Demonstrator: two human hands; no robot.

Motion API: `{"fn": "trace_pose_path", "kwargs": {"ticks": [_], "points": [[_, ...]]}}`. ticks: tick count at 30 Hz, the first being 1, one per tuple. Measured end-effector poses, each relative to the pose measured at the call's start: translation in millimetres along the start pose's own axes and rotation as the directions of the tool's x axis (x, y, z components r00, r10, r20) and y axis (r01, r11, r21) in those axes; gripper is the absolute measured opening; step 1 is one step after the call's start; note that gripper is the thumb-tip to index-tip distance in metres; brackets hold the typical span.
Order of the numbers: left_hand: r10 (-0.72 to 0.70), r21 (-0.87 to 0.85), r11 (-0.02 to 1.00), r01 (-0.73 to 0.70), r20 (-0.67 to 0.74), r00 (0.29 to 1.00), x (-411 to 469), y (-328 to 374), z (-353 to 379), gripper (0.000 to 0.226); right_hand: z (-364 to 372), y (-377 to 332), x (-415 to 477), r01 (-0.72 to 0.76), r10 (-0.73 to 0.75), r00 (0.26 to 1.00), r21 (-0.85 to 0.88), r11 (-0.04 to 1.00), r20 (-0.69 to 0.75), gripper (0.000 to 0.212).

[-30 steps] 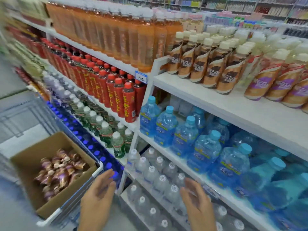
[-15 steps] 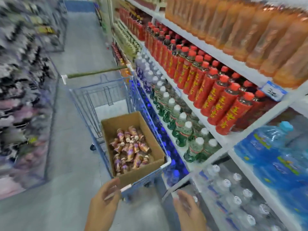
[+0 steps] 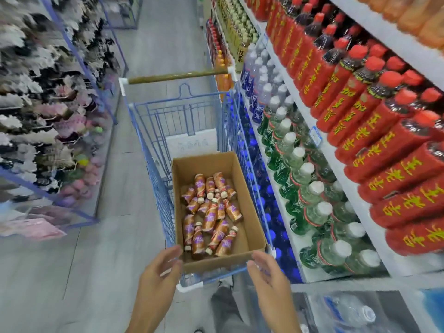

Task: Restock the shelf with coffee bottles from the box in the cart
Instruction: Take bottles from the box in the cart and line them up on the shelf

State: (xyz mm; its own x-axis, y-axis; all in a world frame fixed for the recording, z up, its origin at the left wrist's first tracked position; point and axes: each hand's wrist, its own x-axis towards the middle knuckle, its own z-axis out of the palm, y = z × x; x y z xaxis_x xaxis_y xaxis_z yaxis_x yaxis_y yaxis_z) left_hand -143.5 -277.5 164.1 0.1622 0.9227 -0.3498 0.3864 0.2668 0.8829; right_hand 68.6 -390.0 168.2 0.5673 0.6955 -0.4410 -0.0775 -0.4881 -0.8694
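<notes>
**Hands hovering at the box's near end, bottles lying just beyond**

Both hands are hanging open and holding nothing. The left hand (image 3: 159, 272) is spreading its relaxed fingers by the near-left corner of the open brown cardboard box (image 3: 251, 207), and the right hand (image 3: 266, 272) is doing the same by the near-right corner. Whether either is brushing the cardboard is not clear from this view.

The box is sitting in the near end of the blue wire shopping cart (image 3: 149, 152), with its long axis running away from the person. The small brown-and-purple coffee bottles with cream caps (image 3: 211, 212) are lying on their sides in a loose heap on its floor. They are crowding toward the left wall, leaving bare cardboard along the right. Most are pointing roughly near-to-far, and the nearest few are turning their caps toward the person.

So the stock is lying straight ahead of and below the hands, between them and slightly left. The left hand is looking nearer to the closest bottles. A reach would probably be going forward and down over the near wall, with the grip closing across a bottle's body.

White shelving (image 3: 408, 267) is running along the right, but no coffee row is showing in it.
</notes>
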Motion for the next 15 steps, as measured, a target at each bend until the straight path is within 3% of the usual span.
{"fn": "trace_pose_path", "kwargs": {"ticks": [7,15], "points": [[-0.019,0.021,1.000,0.019,-0.025,1.000,73,39,46,0.025,-9,-18,91,-0.029,0.036,0.994,-0.075,0.997,0.104,0.022],[-0.276,0.191,0.945,0.267,0.027,0.961,186,-13,99,0.031,0,-10,136,-0.208,0.223,0.970,-0.143,0.968,0.095,0.022]]}}
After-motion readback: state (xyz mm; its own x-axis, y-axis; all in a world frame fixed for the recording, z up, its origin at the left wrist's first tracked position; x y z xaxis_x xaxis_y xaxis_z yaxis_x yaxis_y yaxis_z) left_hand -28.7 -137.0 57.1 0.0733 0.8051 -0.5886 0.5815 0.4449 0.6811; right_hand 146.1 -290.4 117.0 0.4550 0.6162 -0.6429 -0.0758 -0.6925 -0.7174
